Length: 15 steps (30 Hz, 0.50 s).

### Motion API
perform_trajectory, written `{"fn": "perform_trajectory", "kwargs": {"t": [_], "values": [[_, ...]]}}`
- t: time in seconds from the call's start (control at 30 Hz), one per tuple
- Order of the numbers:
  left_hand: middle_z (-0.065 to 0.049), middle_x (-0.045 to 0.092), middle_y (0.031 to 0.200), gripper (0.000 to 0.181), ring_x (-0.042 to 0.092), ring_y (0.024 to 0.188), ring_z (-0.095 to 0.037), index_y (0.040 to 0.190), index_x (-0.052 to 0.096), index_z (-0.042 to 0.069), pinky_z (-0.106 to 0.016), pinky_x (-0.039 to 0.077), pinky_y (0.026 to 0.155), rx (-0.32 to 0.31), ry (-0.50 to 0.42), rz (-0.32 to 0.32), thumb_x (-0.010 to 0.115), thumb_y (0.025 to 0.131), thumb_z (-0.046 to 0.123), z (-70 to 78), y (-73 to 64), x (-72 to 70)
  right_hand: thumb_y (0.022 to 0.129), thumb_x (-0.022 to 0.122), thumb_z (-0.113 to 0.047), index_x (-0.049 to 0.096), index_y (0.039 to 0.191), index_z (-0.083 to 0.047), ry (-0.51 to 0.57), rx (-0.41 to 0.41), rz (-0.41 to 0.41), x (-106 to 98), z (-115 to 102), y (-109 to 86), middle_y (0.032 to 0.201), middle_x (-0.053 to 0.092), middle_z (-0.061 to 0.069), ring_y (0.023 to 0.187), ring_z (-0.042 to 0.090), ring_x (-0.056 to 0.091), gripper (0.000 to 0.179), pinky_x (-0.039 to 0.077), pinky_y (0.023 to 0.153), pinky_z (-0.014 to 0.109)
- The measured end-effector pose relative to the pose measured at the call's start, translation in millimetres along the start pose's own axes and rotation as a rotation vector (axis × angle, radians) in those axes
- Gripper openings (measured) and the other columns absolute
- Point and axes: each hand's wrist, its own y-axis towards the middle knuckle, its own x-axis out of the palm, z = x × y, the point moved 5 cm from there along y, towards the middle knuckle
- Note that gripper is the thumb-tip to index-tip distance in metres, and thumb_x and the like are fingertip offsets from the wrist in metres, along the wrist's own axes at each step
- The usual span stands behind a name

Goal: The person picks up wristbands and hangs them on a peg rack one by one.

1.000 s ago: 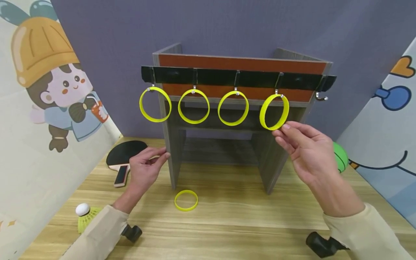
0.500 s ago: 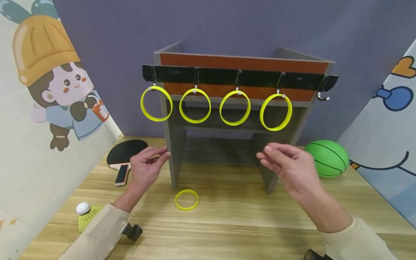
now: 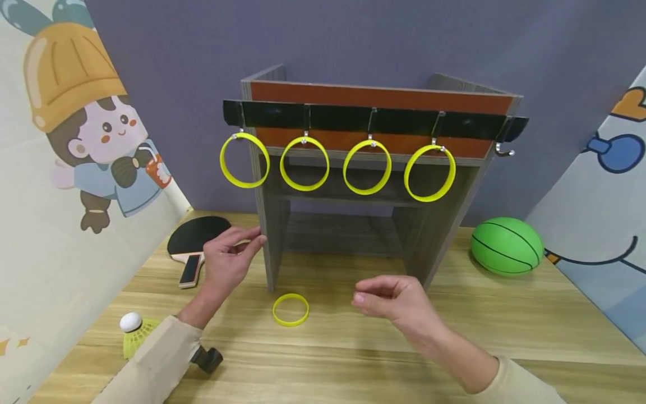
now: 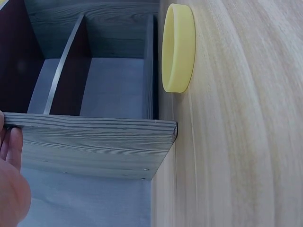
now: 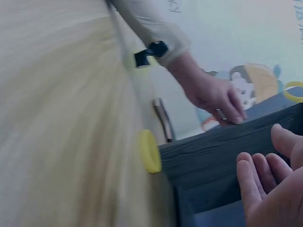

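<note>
In the head view my left hand pinches the front edge of the left side panel of a grey wooden rack; the left wrist view shows fingers at that panel's edge. My right hand is in the air before the rack, holding nothing, fingers loosely bent with a gap to the thumb. Left of it a yellow wristband lies on the table. Several more yellow wristbands hang from metal hooks on the rack's black strip. The hook at the far right bears none.
A black table tennis bat lies left of the rack. Nearer stands a yellow shuttlecock, partly behind my left sleeve. A green ball sits on the right. Printed panels flank the wooden table.
My right hand has let go of the rightmost hanging wristband and moved down and left toward the table. That wristband stays on its hook. My left hand has kept its place.
</note>
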Motion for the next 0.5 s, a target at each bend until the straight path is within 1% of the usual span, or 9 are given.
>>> {"fn": "perform_trajectory", "kwargs": {"t": [0.1,0.27,0.33,0.5], "values": [[-0.019,0.066,0.08,0.022,0.065,0.073,-0.01,0.091,0.072,-0.01,-0.022,0.056,0.064,0.0,0.003,0.0,0.072,0.071,-0.021,0.0,-0.1,0.5,0.079,0.077,-0.007,0.07,0.098,0.004,-0.047,0.028,-0.022,6.1,13.2,-1.5,0.091,0.069,0.011,0.083,0.022,0.067,0.023,0.055,0.078,0.036],[-0.018,0.067,0.08,0.021,0.065,0.074,-0.011,0.091,0.072,-0.009,-0.023,0.056,0.064,-0.01,0.007,-0.004,0.072,0.072,-0.019,-0.2,-0.3,-0.5,0.076,0.08,-0.01,0.066,0.103,0.01,-0.119,0.074,-0.062,15.1,35.1,-4.3,0.094,0.069,0.014,0.085,0.023,0.066,0.036,0.055,0.079,0.033],[-0.018,0.067,0.081,0.021,0.065,0.074,-0.011,0.091,0.072,-0.009,-0.024,0.056,0.064,-0.013,0.001,-0.006,0.072,0.072,-0.018,-0.6,-0.3,-0.5,0.076,0.08,-0.009,0.064,0.105,0.011,-0.128,0.09,-0.082,18.5,43.6,-5.3,0.096,0.068,0.016,0.087,0.024,0.066,0.039,0.055,0.079,0.033],[-0.018,0.067,0.081,0.021,0.065,0.075,-0.012,0.092,0.071,-0.01,-0.024,0.056,0.064,-0.018,-0.011,-0.005,0.072,0.072,-0.019,-1.1,0.1,0.1,0.076,0.079,-0.005,0.062,0.109,0.013,-0.135,0.094,-0.143,26.9,61.3,-5.8,0.1,0.066,0.019,0.088,0.023,0.065,0.041,0.055,0.077,0.03]]}}
